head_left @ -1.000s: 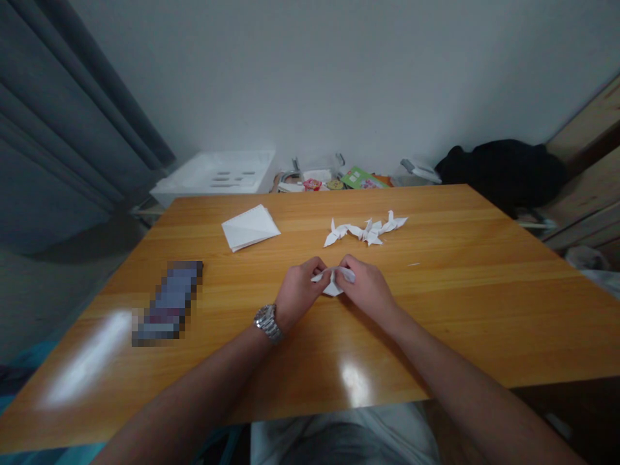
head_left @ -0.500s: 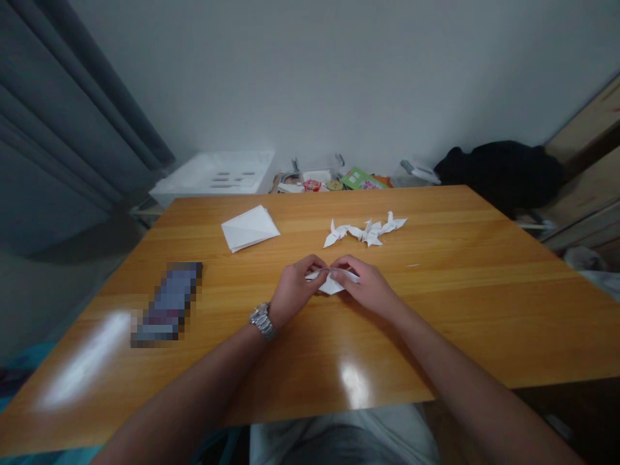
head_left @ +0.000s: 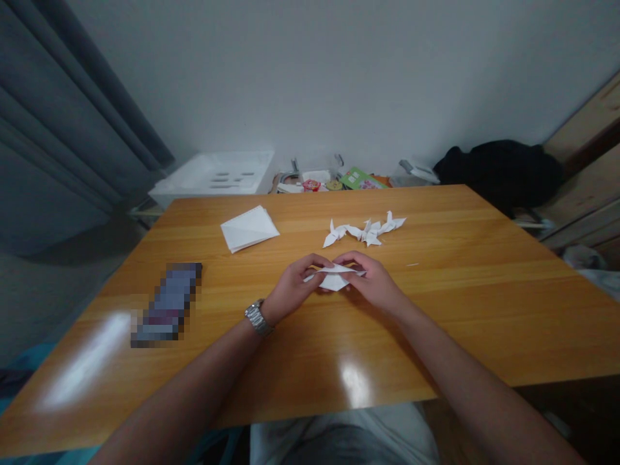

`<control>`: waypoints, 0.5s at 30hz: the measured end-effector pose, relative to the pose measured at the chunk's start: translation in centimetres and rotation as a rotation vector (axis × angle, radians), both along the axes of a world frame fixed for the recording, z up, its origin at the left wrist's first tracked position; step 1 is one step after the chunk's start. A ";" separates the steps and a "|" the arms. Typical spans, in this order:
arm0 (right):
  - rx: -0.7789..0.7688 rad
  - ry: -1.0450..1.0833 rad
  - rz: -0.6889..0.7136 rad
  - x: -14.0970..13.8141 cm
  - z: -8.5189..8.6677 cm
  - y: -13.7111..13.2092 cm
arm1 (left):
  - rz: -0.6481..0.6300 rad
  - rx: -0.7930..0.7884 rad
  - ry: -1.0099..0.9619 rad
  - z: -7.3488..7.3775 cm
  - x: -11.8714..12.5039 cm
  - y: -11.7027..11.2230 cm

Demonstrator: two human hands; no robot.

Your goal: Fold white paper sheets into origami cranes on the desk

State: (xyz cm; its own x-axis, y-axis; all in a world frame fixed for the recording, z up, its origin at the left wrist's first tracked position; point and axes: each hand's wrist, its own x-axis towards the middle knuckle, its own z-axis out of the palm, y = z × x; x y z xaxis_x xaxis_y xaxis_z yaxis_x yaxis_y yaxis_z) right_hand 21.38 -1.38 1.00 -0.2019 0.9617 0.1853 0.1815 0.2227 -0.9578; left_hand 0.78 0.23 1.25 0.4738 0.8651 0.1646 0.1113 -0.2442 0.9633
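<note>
A partly folded piece of white paper (head_left: 334,281) is held between both hands just above the middle of the table. My left hand (head_left: 296,284), with a metal watch (head_left: 258,318) on its wrist, pinches the paper's left side. On the other side my right hand (head_left: 371,281) grips the right part, thumb on top and fingers behind. The fingertips partly cover the paper's edges. Beyond the hands stand several folded white paper cranes (head_left: 367,231), close together in a row.
A small stack of white paper sheets (head_left: 249,229) lies at the back left of the wooden table (head_left: 484,310). A blurred-out phone (head_left: 169,300) rests on the left. Behind the table are a white foam tray (head_left: 217,169), a green booklet (head_left: 361,179) and a black cloth-like heap (head_left: 501,171).
My fingertips have moved apart from the paper's centre toward its sides, and more of its middle shows. The things on the table stay where they were.
</note>
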 end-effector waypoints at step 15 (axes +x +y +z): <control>0.092 -0.006 0.031 0.5 0.2 -0.1 | 0.208 0.149 0.064 0.8 0.4 -0.4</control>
